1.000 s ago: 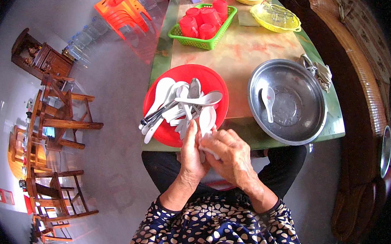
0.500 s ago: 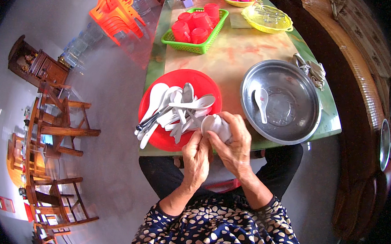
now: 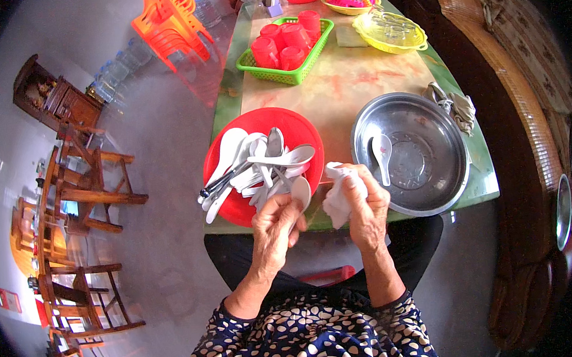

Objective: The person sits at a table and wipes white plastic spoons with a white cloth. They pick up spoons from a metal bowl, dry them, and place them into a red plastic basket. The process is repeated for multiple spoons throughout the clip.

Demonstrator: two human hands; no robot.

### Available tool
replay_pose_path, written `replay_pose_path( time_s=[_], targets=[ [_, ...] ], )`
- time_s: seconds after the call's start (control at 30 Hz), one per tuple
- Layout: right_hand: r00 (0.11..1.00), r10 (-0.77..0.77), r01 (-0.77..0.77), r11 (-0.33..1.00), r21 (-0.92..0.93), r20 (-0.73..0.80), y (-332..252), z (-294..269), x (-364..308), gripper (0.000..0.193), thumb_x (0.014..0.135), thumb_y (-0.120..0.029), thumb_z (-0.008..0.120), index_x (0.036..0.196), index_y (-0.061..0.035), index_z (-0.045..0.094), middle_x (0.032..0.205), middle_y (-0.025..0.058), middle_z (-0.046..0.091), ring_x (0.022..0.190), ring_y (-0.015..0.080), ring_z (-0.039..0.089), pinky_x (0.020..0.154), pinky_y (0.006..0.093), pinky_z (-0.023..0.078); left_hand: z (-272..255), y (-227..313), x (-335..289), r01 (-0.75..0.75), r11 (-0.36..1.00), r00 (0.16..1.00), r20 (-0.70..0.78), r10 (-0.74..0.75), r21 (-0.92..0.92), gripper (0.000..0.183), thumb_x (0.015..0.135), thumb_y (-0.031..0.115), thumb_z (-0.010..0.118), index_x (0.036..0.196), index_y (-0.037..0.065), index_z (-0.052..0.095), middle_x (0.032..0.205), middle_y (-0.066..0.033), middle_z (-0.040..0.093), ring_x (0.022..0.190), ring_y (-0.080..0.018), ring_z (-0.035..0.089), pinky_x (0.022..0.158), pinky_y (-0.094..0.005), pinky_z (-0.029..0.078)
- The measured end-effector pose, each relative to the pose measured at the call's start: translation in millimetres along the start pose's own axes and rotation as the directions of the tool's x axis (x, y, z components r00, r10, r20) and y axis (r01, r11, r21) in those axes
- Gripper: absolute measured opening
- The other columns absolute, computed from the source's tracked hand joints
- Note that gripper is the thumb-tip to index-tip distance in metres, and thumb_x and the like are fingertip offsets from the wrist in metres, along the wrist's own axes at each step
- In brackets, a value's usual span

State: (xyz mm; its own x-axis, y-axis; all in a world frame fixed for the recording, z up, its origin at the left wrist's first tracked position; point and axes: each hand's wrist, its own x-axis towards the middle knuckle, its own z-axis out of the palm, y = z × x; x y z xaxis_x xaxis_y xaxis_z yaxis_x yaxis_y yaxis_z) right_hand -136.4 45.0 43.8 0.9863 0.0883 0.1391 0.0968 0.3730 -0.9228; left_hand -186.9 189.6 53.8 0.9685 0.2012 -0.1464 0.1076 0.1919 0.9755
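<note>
My left hand (image 3: 274, 228) is closed on a white spoon (image 3: 301, 190), its bowl pointing up and the handle hidden in my fingers. In my right hand (image 3: 371, 214) a crumpled white cloth (image 3: 337, 205) is gripped, apart from the spoon. Just beyond my left hand sits a red basin (image 3: 269, 117) heaped with white and metal spoons (image 3: 285, 157), a few dark handles sticking out at its left. To the right, a steel basin (image 3: 428, 140) holds a single white spoon (image 3: 382, 151).
Farther up the table (image 3: 334, 110) stand a green basket (image 3: 299, 70) of red cups (image 3: 266, 51) and a yellow basket (image 3: 415, 45) with clear glasses. A greyish cloth (image 3: 462, 111) lies beside the steel basin. Wooden chairs (image 3: 93, 190) stand at the left.
My hands have drawn apart: the left moved slightly left and down with the spoon, the right moved right with the cloth. Half a second ago the cloth was around the spoon.
</note>
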Motion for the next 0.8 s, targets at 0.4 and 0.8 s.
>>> replay_pose_path(
  time_s=[0.4, 0.8],
  targets=[
    [0.939, 0.163, -0.208, 0.971, 0.121, 0.304, -6.7, 7.7, 2.4, 0.025, 0.086, -0.027, 0.063, 0.085, -0.0024, 0.065, 0.07, -0.0003, 0.059, 0.054, 0.0056, 0.049, 0.049, 0.0215, 0.039, -11.8, -14.0, -0.7, 0.372, 0.835, 0.853, 0.505, -0.134, -0.406, 0.017, 0.092, 0.018, 0.052, 0.089, 0.002, 0.056, 0.052, 0.0044, 0.04, 0.038, -0.0034, 0.033, 0.04, -0.0197, 0.029],
    [0.947, -0.039, 0.08, 0.99, -0.117, 0.32, -7.2, 15.7, -11.0, 0.032, 0.085, -0.02, 0.062, 0.109, 0.0005, 0.057, 0.104, 0.0101, 0.054, 0.098, 0.0208, 0.054, 0.087, 0.0308, 0.041, -13.8, -14.4, 2.4, 0.414, 0.784, 0.865, 0.467, -0.181, -0.462, 0.023, 0.094, 0.023, 0.044, 0.11, 0.011, 0.056, 0.049, 0.0056, 0.035, 0.037, -0.0031, 0.03, 0.036, -0.0181, 0.026]
  ],
)
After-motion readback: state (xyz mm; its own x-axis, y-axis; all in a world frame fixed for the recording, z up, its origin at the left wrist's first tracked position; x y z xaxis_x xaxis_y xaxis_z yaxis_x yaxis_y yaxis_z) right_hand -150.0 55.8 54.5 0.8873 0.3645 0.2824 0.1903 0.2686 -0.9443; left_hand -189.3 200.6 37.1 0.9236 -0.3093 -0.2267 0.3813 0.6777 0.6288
